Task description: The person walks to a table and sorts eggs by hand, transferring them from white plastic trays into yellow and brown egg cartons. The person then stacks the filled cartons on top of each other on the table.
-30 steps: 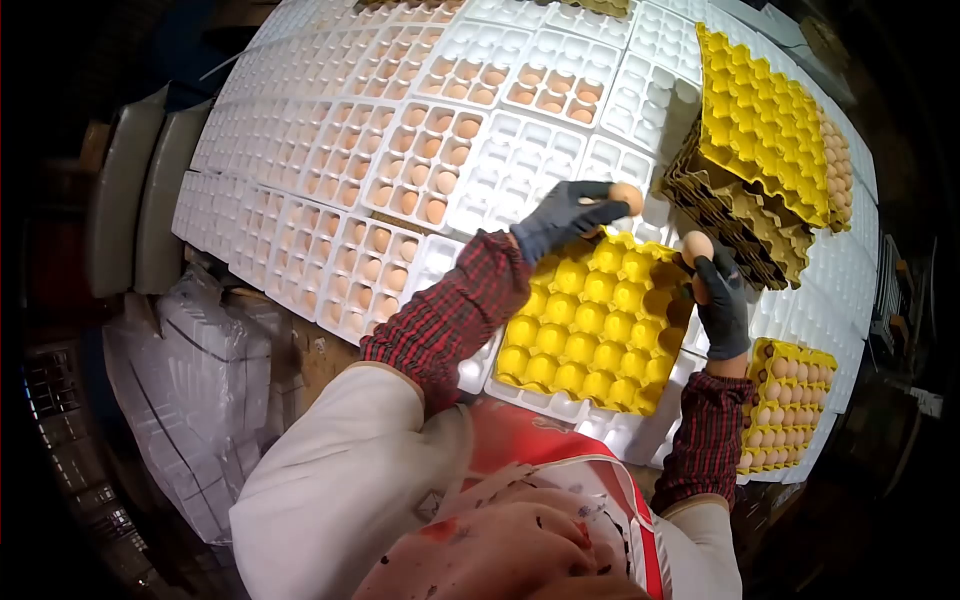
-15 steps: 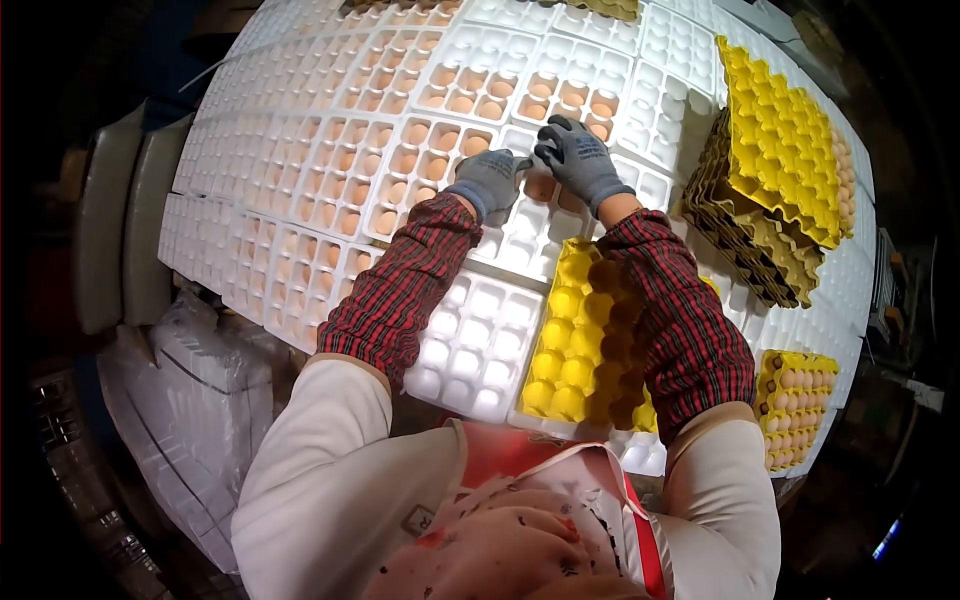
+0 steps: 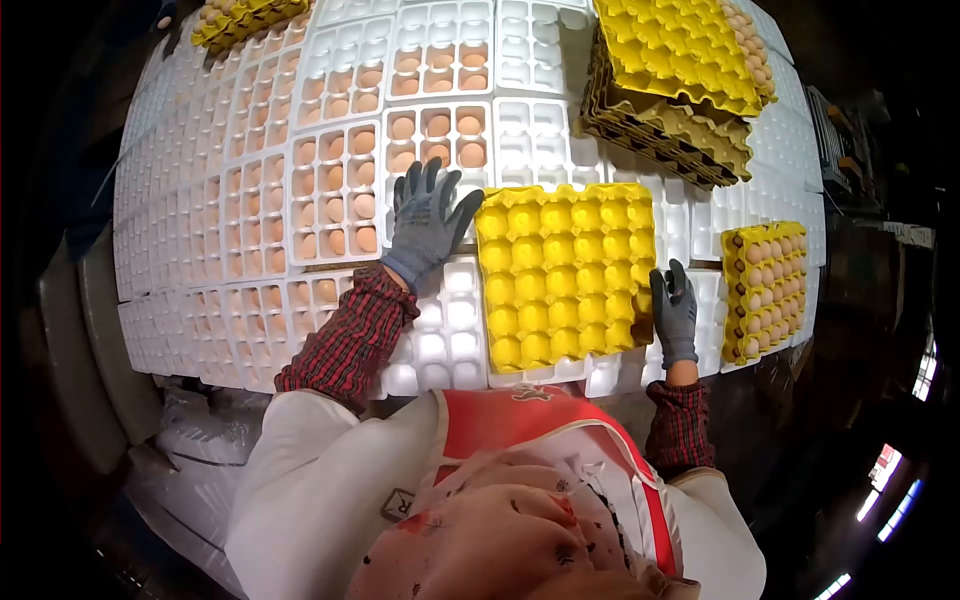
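Note:
My left hand, in a grey glove, has its fingers spread over a white tray whose upper cups hold several brown eggs. Its thumb comes close to the upper left corner of an empty yellow egg tray. At that yellow tray's right edge is my right hand, also gloved, with thumb and fingers apart; the fingertips are beside or touching the edge. Whether the left thumb touches the yellow tray I cannot tell.
A stack of egg trays, yellow on top, stands at the upper right. A yellow tray full of eggs lies at the right. Another yellow tray is at the upper left. White trays with eggs cover the left side.
The view has shifted. My hands have come away from the eggs in the white tray and moved apart. My right hand is now at the right edge of the empty yellow tray.

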A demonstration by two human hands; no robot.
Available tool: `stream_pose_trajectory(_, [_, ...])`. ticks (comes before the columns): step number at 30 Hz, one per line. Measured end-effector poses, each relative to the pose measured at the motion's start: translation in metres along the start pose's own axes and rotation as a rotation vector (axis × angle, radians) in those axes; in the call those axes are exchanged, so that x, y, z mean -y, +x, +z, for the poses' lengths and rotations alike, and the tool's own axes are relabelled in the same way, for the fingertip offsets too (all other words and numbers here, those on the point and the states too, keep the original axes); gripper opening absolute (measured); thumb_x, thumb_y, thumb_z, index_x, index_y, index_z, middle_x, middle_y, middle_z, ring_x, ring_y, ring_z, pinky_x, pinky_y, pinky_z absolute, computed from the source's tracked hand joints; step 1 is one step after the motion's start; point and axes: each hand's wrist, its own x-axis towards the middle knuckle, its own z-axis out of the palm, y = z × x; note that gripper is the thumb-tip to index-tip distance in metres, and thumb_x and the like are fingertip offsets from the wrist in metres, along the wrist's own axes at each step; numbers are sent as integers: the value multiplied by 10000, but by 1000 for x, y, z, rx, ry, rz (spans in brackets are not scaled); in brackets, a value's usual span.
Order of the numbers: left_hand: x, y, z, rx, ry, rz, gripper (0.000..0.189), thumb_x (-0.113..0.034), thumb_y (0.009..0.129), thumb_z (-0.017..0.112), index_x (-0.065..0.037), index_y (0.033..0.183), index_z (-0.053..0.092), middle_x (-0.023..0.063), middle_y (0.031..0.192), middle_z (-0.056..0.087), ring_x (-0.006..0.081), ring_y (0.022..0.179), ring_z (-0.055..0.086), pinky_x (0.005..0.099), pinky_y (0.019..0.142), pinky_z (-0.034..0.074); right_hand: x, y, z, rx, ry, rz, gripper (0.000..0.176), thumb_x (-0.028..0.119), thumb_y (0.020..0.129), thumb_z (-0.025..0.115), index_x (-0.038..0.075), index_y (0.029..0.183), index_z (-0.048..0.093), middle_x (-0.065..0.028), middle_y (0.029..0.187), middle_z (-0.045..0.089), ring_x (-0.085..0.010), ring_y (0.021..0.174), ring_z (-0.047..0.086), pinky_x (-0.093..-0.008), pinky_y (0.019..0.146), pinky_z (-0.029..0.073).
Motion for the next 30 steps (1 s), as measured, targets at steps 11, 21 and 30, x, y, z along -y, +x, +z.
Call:
stream_pose_trajectory(11, [-117,-62,-39,-13,-932,124,861,-203,987,603,-19,1591,17,187,1565,318,286,1409,378,400,1134,330,35,0,-58,-162,526,-232,368,182,974,619,-23,1279,603,-127,1147,691,-174,1026,635,-315,887,501])
stream_pose_trajectory(21, [-189,360,-31,-314,-699,67,785,-438,951,534,38,1515,265,338,1397,475,461,1291,481,452,1079,401,136,396,-182,-235,-45,-316,460,242,888,589,117,1331,587,-171,1228,670,-323,1146,631,-382,978,477])
stream_pose_trajectory(30, [-186,361,-1,-421,-533,-63,615,-245,873,601,-19,1403,387,269,1282,578,406,1160,593,427,1002,454,94,433,-166,93,79,-423,326,228,938,555,56,1200,648,-97,1036,721,-244,920,663,-331,787,520])
